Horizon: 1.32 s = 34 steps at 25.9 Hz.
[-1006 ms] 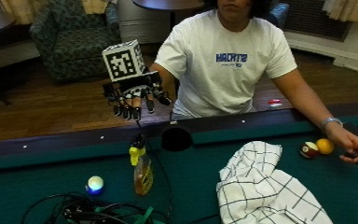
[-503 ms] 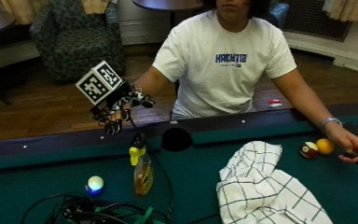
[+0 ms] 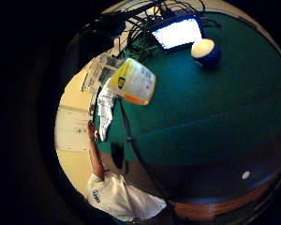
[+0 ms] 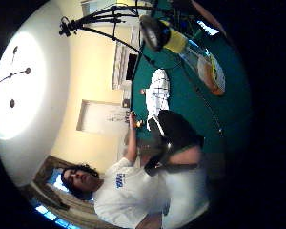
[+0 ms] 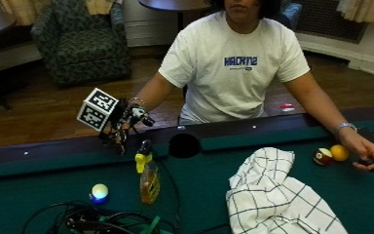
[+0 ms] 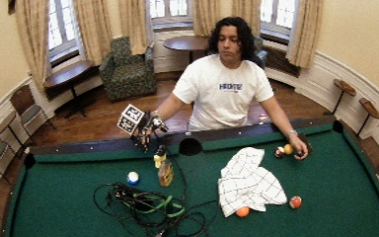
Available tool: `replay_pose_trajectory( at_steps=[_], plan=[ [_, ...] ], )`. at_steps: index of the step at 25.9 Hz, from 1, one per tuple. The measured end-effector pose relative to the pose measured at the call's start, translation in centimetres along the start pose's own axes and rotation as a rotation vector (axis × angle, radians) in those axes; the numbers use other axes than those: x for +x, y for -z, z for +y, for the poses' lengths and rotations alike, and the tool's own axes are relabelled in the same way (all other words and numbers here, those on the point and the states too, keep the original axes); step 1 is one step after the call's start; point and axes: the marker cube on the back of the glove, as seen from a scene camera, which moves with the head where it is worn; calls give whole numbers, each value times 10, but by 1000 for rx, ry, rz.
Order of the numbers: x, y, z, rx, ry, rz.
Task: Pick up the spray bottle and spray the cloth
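1. While the person stands behind the green worktop, the gloved right hand hangs in the air over the dark rail, just above and beside the top of the spray bottle.
2. Its fingers point down, a little apart and loosely bent, and they hold nothing.
3. The hand does not touch the bottle.
4. The spray bottle stands upright on the green felt near the rail, close to the round black pocket.
5. It has a yellow top and clear sides with orange liquid at the bottom.
6. The cloth is white with thin dark lines in squares, and it lies in a bunched heap on the felt, well apart from the bottle, toward the person's bare hand.
7. The bare hand rests on the worktop near two balls, one dark red and white and one orange.
8. A ball that is pale on top and blue below sits on the felt beside the bottle, on the side away from the cloth.
9. A pile of black cables lies near the front edge, close to that ball.
10. In the wide view, two more orange balls sit by the near edge of the cloth.
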Motion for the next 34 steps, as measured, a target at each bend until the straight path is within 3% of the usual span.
replay_pose_trajectory(
  at_steps=[13,34],
  plan=[
    [15,13,2,193,28,-133],
    [21,15,-1,272,55,-284]
  ],
)
